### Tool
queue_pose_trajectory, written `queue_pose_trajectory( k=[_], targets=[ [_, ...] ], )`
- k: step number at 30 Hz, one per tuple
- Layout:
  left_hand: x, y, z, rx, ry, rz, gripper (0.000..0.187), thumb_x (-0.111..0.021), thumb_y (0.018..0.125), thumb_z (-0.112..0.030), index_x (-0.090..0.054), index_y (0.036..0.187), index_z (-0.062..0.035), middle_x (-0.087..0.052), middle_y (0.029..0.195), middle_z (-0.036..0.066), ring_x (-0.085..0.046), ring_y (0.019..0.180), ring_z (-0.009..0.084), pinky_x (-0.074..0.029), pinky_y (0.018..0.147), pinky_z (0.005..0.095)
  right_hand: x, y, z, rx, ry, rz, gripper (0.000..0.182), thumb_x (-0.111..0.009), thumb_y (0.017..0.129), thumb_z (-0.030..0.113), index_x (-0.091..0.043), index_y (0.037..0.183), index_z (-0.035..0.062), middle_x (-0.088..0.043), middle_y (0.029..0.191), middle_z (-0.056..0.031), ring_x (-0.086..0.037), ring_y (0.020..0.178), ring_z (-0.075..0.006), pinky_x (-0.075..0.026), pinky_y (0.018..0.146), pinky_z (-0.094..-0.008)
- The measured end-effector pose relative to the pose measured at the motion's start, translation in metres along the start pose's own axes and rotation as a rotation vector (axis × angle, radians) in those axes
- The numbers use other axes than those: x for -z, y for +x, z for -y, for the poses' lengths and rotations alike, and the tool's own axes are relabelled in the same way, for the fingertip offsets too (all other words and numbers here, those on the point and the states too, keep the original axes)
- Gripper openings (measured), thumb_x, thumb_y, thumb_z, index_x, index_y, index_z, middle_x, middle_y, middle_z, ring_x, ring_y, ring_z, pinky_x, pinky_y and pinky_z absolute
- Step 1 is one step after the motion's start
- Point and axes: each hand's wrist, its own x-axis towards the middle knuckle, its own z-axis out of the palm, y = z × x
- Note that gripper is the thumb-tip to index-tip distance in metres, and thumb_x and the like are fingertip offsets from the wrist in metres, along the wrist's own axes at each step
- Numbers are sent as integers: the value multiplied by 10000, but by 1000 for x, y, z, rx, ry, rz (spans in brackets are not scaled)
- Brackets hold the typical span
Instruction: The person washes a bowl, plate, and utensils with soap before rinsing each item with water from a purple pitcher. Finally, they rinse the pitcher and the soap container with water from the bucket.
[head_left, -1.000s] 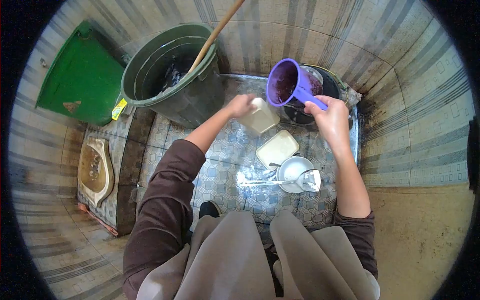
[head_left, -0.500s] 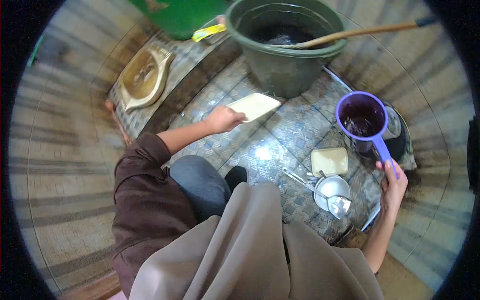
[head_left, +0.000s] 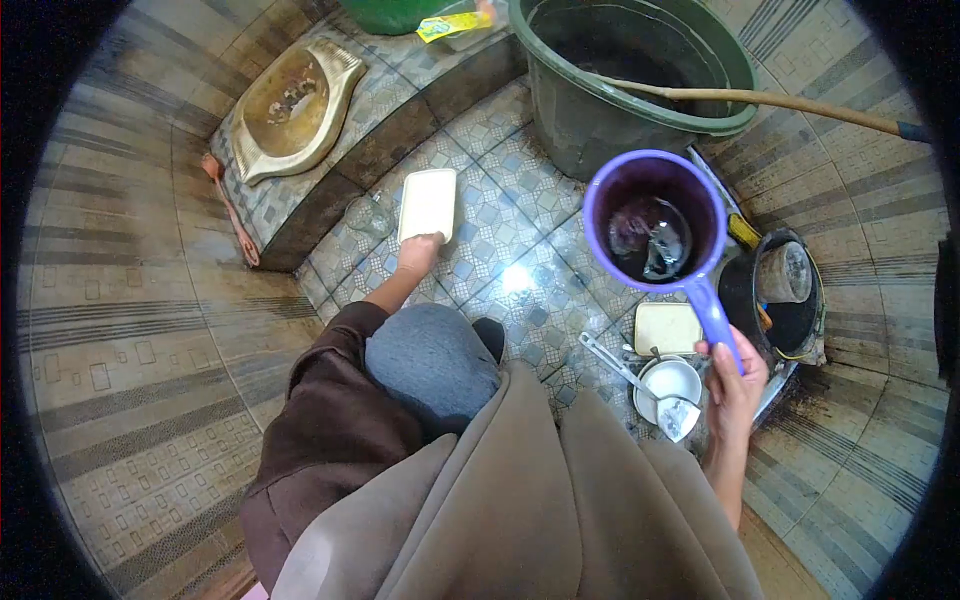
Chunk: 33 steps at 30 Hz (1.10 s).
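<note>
On the tiled floor, the left hand (head_left: 417,252) presses a flat cream plastic lid (head_left: 428,203), its fingers partly hidden. The right hand (head_left: 733,378) grips the handle of a purple plastic water dipper (head_left: 655,225), clenched around it; the dark contents are hard to make out.

I can read no words, numbers or brand marks anywhere around my hands. The small yellow plastic sachet (head_left: 455,24) lying on the tiled step well beyond my left hand (head_left: 418,254) carries print, but it is too small and blurred to make out.
</note>
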Motion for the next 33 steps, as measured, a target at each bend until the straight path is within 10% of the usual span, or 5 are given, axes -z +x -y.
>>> queue_pose_trajectory(
  k=[5, 14, 24, 29, 33],
  targets=[
    [18, 14, -9, 16, -54, 152, 131, -525, 690, -167, -503, 797, -94, -569, 730, 101, -559, 682, 258, -440, 582, 369, -39, 6, -11, -49, 22, 73, 308, -562, 732, 101, -501, 1001, -36, -598, 705, -67, -311, 393, 16, -209, 352, -125],
    [27, 111, -155, -683, -83, 679, 356, -554, 683, -222, -485, 998, -73, -528, 948, 150, -518, 859, 289, -407, 756, 378, -38, 11, -9, -25, -48, 117, 279, -569, 742, 127, -530, 977, -19, -600, 718, -27, -323, 424, 21, -230, 369, -129],
    [-129, 93, -371, -31, -657, 748, 264, -488, 722, -259, -546, 896, -69, -549, 907, 168, -537, 777, 289, -425, 692, 375, 28, -11, -5, 121, -304, -114, 237, -601, 720, 117, -570, 906, -26, -600, 770, -59, -537, 696, -76, -414, 628, -197],
    [-113, 100, -385, -3, -700, 436, 305, -446, 724, -235, -509, 912, -3, -526, 900, 243, -511, 853, 370, -419, 729, 414, 61, -31, -23, 332, -900, -309, 250, -625, 667, 104, -575, 864, -41, -585, 670, -171, -593, 552, -190, -449, 517, -264],
    [-56, 126, -403, 202, -873, 569, 330, -457, 726, -243, -479, 949, 0, -532, 877, 243, -518, 830, 376, -413, 752, 404, 75, -34, -41, 300, -1004, -391, 228, -616, 667, 102, -580, 856, -21, -580, 684, -178, -588, 574, -258, -454, 527, -298]
  ],
)
